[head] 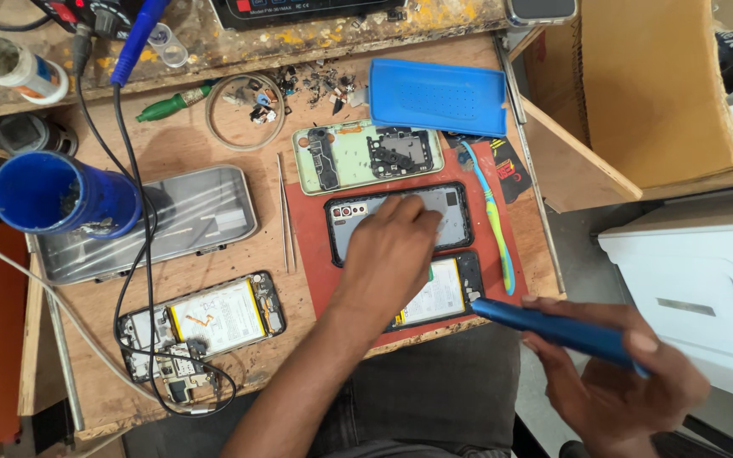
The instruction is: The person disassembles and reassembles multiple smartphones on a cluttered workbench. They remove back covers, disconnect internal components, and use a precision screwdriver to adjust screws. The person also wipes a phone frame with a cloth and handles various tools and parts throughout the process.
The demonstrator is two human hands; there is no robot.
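Presently the left hand (388, 254) lies palm-down on a red work mat (309, 254) on the wooden tabletop (214, 153), its fingers (400, 212) spread flat on the grey phone back cover (451, 208) — pressing on it, not closed round it. The cover lies lengthwise across the middle of the mat. Just below it, partly under the wrist, lies an opened phone with its battery showing (444, 293).

The right hand (617, 377) is off the tabletop's near edge, at the lower right, fingers wrapped tight round a blue pen-shaped tool (553, 329); the tool's tip points left and ends just beside the opened phone's right end — contact cannot be judged.

Surroundings:
- A pale green phone frame (345, 157) at the mat's far edge.
- A blue and green toothbrush (494, 220) lying along the mat's right side.
- A blue tray (439, 95) beyond the frame.
- Thin tweezers (284, 212) just left of the mat.
- A clear plastic case (188, 216) further left, with a blue cup (61, 193) touching its left end.
- A second dismantled phone (214, 322) near the front left, with black cable (142, 254) looped round it.
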